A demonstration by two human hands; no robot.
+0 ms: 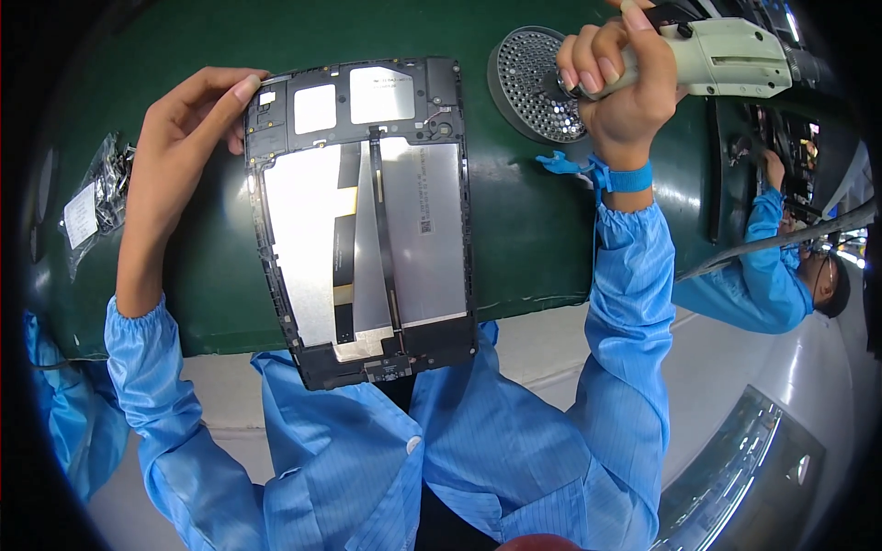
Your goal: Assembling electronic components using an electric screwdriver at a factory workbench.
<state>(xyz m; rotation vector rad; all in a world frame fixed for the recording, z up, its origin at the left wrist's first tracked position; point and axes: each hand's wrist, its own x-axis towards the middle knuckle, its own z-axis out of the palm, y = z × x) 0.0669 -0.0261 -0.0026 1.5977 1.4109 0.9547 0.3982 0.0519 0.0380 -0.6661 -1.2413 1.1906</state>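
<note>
My left hand [197,119] pinches the upper left corner of an opened tablet [418,230], thumb on its face. Its inner side faces up, with silvery metal plates, dark flat cables and a black frame; its lower end reaches past the table's front edge. At the upper right, my right hand [629,69] is closed round a pale green tool [735,60] that looks like a heat gun. A round perforated metal disc [533,78] with a grey rim lies against my fingers; I cannot tell whether it joins the tool. A blue wrist strap [629,176] circles my right wrist.
The green table [524,230] ends in front of my body. A clear bag of small dark parts [108,188] with a white label lies at the left. Beyond a grey cable [781,237] at the right, another person in blue [758,285] works.
</note>
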